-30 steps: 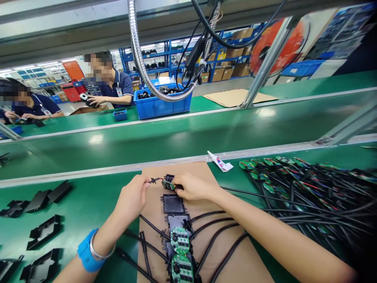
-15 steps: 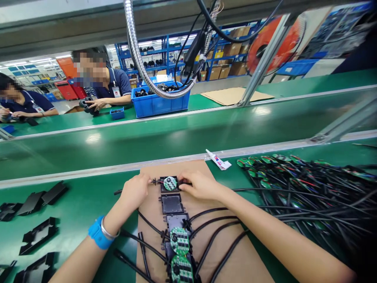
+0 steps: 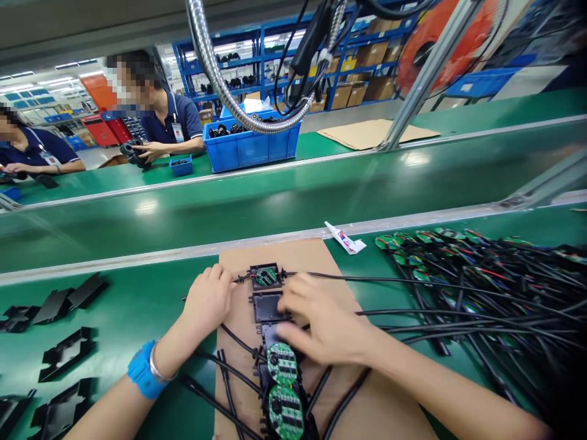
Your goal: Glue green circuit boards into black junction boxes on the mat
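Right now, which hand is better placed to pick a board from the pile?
Probably the right hand: it is nearer the pile, open and seemingly empty. The left hand is farther away, over a cable.

Bright overhead light, glare on green surface, right hand blurred, lower-right corner dark

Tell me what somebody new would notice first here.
Probably the round green circuit boards on the column of black housings, laid along the brown cardboard sheet, with the right hand, fingers spread, partly hiding the column. Next, the heap of black cables at the right, with more green boards along its far edge. An orange-red fan stands out in the upper right, behind a metal post.
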`<state>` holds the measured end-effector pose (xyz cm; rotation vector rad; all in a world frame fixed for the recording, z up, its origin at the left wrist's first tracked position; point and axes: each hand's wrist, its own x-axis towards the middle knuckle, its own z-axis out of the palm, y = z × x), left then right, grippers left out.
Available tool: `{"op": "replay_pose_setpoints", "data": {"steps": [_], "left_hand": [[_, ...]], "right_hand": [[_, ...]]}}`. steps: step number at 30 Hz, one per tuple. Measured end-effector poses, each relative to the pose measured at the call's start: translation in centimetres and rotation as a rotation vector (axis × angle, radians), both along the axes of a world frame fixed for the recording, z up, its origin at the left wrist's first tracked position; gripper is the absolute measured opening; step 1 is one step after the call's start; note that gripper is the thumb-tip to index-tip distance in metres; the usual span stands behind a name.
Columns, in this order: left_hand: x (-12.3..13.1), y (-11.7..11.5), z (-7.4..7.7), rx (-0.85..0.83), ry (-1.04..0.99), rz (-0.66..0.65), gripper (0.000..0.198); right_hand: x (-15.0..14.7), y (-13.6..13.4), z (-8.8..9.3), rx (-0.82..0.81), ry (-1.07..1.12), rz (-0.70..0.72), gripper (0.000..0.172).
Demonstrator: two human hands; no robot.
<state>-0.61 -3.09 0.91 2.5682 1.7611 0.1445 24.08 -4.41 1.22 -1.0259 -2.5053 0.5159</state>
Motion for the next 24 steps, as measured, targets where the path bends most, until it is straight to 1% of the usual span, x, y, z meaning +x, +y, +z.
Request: {"op": "replay_pose_setpoints", "data": {"steps": [1, 2, 4, 5, 6, 7, 9, 11, 14, 16, 17, 20, 22, 24], "left_hand": [[-0.2, -0.7, 0.2, -0.027, -0.065, -0.063, 0.017], [-0.4, -1.4, 0.3, -0.09, -0.154, -0.157, 0.014], [-0.7, -2.8, 0.2, -0.286, -0.362, -0.367, 0.015], [-0.8, -3.4, 0.1, -0.381, -0.457, -0.438, 0.014], [-0.8, -3.8, -0.1, -0.453, -0.529, -0.464, 0.012], [-0.9, -4.1, -0.2, -0.492, -0.569, -0.449, 0.009], [-0.9, -4.2, -0.5, -0.475, -0.625, -0.367, 0.012], [-0.8, -3.8, -0.6, -0.376, -0.645, -0.272, 0.015], [-0.6, -2.8, -0.8, -0.178, -0.543, -0.149, 0.017], [-0.4, -2.2, -1.2, -0.125, -0.427, -0.128, 0.017], [-0.3, -1.9, -1.5, -0.115, -0.381, -0.129, 0.018], [-0.2, -1.7, -2.2, -0.086, -0.31, -0.103, 0.022], [-0.3, -2.1, -2.1, -0.038, -0.266, -0.082, 0.021], [-0.5, -3.1, -1.4, 0.003, -0.286, -0.122, 0.019]], "right_hand": [[-0.3, -1.1, 0.2, -0.061, 0.011, 0.048, 0.028], [-0.7, -2.0, 0.3, -0.119, 0.015, 0.082, 0.03], [-1.2, -3.4, 0.2, -0.199, 0.032, 0.106, 0.031], [-1.4, -3.7, 0.2, -0.218, 0.047, 0.111, 0.03], [-1.5, -4.0, 0.1, -0.225, 0.061, 0.12, 0.028], [-1.4, -4.1, 0.1, -0.221, 0.073, 0.132, 0.027], [-1.0, -3.8, 0.2, -0.207, 0.093, 0.151, 0.023], [-0.2, -2.9, 0.4, -0.22, 0.126, 0.108, 0.015], [1.2, -0.8, -0.2, -0.238, 0.171, -0.036, 0.02], [1.7, 0.6, -1.4, -0.201, 0.154, -0.077, 0.011], [1.8, 1.1, -2.1, -0.172, 0.131, -0.074, 0.009], [1.7, 1.8, -3.8, -0.065, 0.067, -0.054, 0.015], [1.5, 1.5, -3.8, 0.004, 0.063, -0.061, 0.021], [1.4, 0.2, -2.8, 0.038, 0.08, -0.07, 0.023]]}}
